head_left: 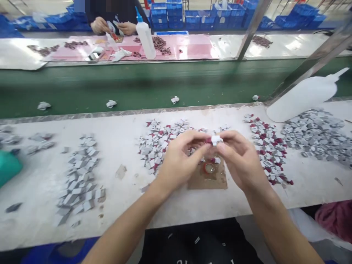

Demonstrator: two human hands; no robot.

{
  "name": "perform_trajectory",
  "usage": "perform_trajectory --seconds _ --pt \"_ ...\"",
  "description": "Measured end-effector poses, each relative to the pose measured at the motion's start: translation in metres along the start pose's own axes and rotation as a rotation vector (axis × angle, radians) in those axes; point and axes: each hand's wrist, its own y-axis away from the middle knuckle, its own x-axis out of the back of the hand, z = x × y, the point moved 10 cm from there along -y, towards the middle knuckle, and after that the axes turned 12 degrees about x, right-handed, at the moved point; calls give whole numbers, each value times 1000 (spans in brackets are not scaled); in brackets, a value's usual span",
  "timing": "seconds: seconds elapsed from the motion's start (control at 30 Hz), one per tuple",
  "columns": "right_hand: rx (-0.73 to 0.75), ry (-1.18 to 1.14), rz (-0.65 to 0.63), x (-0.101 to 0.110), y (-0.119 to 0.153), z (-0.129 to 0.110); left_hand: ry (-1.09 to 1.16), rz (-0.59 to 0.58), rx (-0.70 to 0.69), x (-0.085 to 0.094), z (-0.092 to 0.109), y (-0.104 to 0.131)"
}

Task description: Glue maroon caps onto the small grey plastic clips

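Between the fingertips of both hands is a small white and dark red piece; its exact kind is too small to make out. My left hand pinches it at the dark red end. At the white end, my right hand is closed with thumb and fingers on it. Below them lies a brown square board with a red-rimmed round spot of clear liquid. A heap of white, grey and dark red pieces spreads behind my left hand. More red and white pieces lie right of my right hand.
Grey pieces are piled at left, with another grey heap at right. A white squeeze bottle leans beside a metal post. Beyond runs a green belt with a few pieces on it. A co-worker's hands work across it.
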Motion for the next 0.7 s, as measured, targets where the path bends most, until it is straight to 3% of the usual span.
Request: perform_trajectory --seconds 0.1,0.2,0.37,0.57,0.63,0.7 --pt "110 251 -143 -3 32 -28 -117 -90 63 -2 -6 41" --pt "21 315 -291 -5 63 -19 -67 -116 152 -3 -18 79" --pt "-18 219 -209 -3 95 -1 29 17 262 -3 -41 117" --pt "-34 110 -243 -14 109 -1 44 -11 247 -9 -36 130" --pt "1 209 -243 -9 110 -6 -82 44 283 10 -41 132" --pt "29 323 -206 3 111 -7 -315 263 370 58 -52 138"
